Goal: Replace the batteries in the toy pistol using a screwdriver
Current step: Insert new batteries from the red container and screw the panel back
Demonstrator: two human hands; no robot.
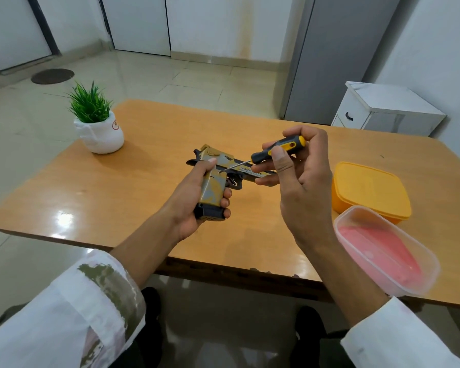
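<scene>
A gold and grey camouflage toy pistol [215, 179] with a black magazine base is held above the wooden table [144, 181]. My left hand [194, 205] grips its handle, thumb near the top of the grip, barrel pointing right. My right hand [300, 176] holds a black and yellow screwdriver [276, 150] by its handle. The thin metal shaft slants down to the left, and its tip touches the pistol's side just above the grip. No batteries are visible.
A small green plant in a white pot [98, 128] stands at the table's far left. A yellow lidded box [369, 189] and a clear container with a pink inside [383, 251] sit at the right. A white cabinet [383, 107] stands beyond the table.
</scene>
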